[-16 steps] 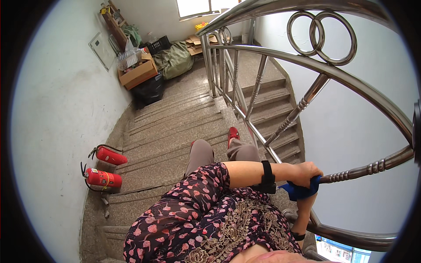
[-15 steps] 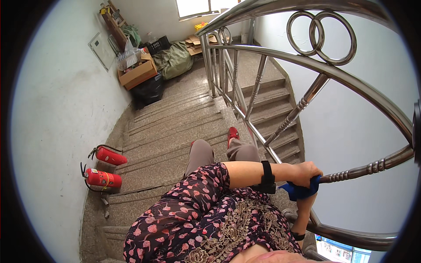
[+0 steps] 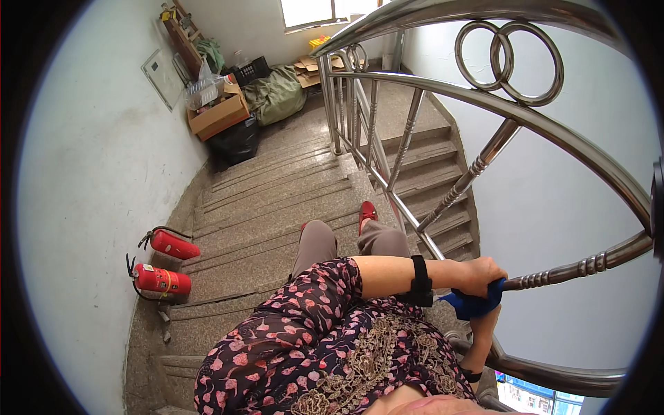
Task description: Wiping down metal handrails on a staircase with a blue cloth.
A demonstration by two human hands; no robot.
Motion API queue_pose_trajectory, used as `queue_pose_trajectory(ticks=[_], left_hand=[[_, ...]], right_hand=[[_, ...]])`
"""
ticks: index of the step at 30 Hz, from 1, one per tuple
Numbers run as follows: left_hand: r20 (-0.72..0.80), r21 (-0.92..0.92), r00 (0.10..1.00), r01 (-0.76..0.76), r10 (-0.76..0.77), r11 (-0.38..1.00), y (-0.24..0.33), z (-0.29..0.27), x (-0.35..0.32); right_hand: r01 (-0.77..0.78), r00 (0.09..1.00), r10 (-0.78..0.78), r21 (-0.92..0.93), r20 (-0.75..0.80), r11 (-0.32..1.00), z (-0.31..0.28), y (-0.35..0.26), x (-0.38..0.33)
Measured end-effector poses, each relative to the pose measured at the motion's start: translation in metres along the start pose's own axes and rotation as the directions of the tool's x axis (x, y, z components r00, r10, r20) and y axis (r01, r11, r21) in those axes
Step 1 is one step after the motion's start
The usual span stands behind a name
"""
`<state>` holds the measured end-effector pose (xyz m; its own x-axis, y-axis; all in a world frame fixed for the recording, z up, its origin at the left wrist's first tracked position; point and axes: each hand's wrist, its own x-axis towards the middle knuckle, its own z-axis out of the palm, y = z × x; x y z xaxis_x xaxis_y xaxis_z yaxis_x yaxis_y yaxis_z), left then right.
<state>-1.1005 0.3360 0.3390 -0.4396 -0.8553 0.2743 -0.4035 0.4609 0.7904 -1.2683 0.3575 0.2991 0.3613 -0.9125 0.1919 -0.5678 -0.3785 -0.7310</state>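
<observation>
A blue cloth (image 3: 476,303) is bunched around a shiny metal baluster (image 3: 564,274) of the stair railing, low on the right. My left hand (image 3: 482,274) reaches across from the left and is closed over the cloth and the baluster. Below it, my right hand (image 3: 490,317) comes up from the lower edge against the underside of the cloth. Its fingers are hidden behind the cloth. Black straps sit on both forearms.
Stone steps (image 3: 270,200) run down ahead, with my feet on them. Two red fire extinguishers (image 3: 162,279) stand by the left wall. A cardboard box (image 3: 218,117), a green sack (image 3: 278,97) and a black bag (image 3: 234,142) are on the landing. A curved handrail (image 3: 567,131) rises at right.
My right forearm has shifted slightly to the right, and the blue cloth's loose edge hangs a little lower. My left hand stays closed on the cloth at nearly the same spot.
</observation>
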Motion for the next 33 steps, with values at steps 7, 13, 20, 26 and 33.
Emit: queue_pose_trajectory(ticks=[7,13,20,26,33], left_hand=[[-0.009,-0.026,1.0,-0.01,0.01,1.0,0.001,-0.002,-0.001],[-0.078,-0.086,0.991,-0.116,0.109,0.99,0.01,-0.012,-0.003],[-0.256,-0.004,0.945,-0.213,0.205,0.977,0.047,-0.032,0.002],[-0.224,0.145,0.945,-0.208,0.237,0.967,0.06,-0.045,-0.001],[-0.379,0.227,0.834,-0.336,0.4,0.914,0.098,-0.062,0.0]], right_hand=[[-0.131,0.939,0.192,-0.22,0.285,0.967,-0.038,-0.016,0.004],[0.004,0.994,0.002,-0.056,0.106,0.998,-0.061,-0.044,0.005],[0.243,0.962,-0.227,0.088,-0.153,0.966,-0.055,-0.03,0.014],[0.317,0.911,-0.298,0.023,-0.285,0.948,-0.057,-0.038,0.019],[0.336,0.873,-0.228,0.192,-0.432,0.922,-0.065,-0.039,0.036]])
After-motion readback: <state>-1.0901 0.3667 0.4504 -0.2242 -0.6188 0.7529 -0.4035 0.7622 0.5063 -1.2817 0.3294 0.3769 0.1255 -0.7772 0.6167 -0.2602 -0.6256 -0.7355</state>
